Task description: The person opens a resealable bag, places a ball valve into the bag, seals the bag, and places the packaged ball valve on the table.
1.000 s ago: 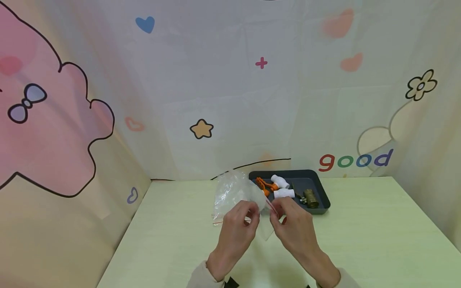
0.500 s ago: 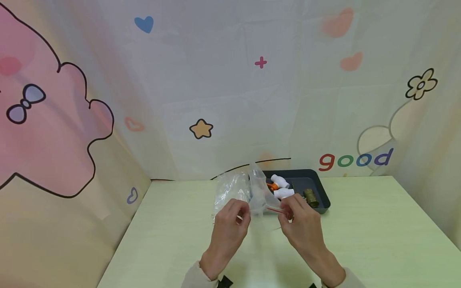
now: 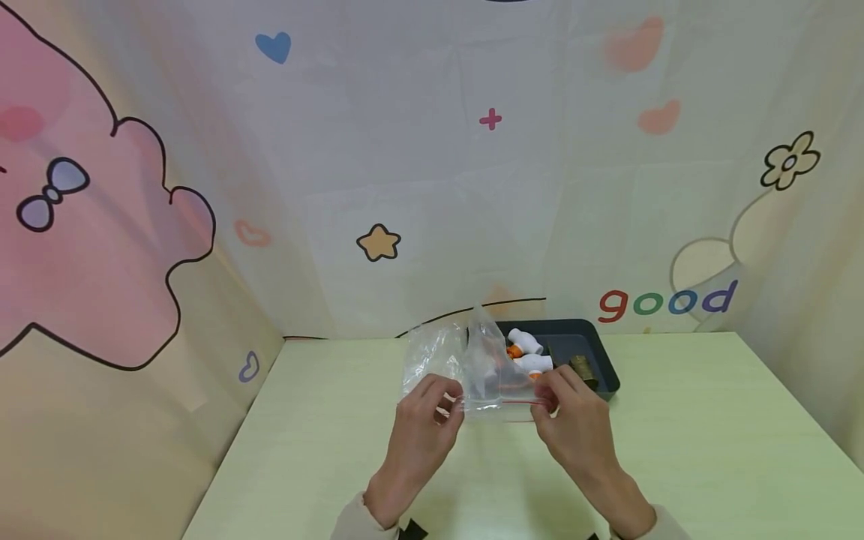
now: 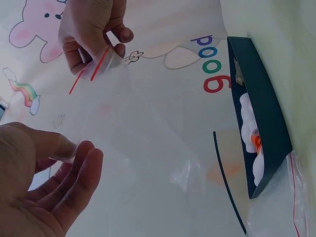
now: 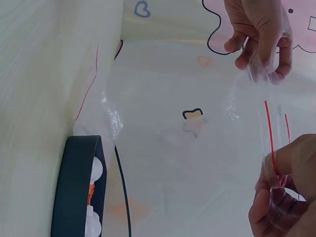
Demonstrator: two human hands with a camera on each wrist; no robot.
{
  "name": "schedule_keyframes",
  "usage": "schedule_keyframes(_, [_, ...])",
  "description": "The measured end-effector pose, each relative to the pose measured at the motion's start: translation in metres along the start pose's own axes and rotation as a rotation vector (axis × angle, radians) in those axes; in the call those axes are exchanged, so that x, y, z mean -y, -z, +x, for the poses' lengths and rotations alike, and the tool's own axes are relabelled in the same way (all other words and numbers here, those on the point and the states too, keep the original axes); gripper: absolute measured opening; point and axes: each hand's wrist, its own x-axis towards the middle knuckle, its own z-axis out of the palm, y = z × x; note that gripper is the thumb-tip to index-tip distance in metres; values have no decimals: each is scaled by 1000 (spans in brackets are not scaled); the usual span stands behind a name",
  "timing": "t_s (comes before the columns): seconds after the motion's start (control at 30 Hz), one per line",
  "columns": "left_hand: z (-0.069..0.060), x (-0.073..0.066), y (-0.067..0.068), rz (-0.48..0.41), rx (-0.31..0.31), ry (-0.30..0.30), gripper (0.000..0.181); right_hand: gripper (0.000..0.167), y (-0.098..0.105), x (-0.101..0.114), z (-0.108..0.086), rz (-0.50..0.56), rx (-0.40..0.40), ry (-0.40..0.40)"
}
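Observation:
A clear plastic bag (image 3: 484,367) with red lines along its mouth is stretched between both hands. My left hand (image 3: 427,431) pinches one end of the mouth between thumb and fingers, as the left wrist view also shows for the left hand (image 4: 49,173). At the other end, my right hand (image 3: 574,431) pinches the red-lined edge; in the right wrist view the right hand (image 5: 286,187) has its thumb against the film. Behind the held bag is a dark tray (image 3: 610,375) with white fittings (image 3: 525,341), orange parts and a brass-coloured piece (image 3: 582,369).
Another clear bag (image 3: 432,352) lies on the pale table (image 3: 324,450), left of the tray and behind my left hand; its red line (image 4: 295,192) shows in the left wrist view. A printed curtain (image 3: 439,165) stands behind the table's back edge.
My hands have moved apart, left hand leftward and right hand rightward. The held bag has gone from bunched to spread, with its red-lined mouth now running across between them.

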Motion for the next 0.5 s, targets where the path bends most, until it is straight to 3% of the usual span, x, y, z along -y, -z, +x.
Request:
schedule_keyframes(0.2, [1, -2, 6, -24, 54, -10, 16, 29, 1, 3, 0, 19, 85, -80])
schedule_keyframes(0.5, [1, -4, 11, -1, 44, -80, 9, 31, 4, 8, -1, 61, 195, -138])
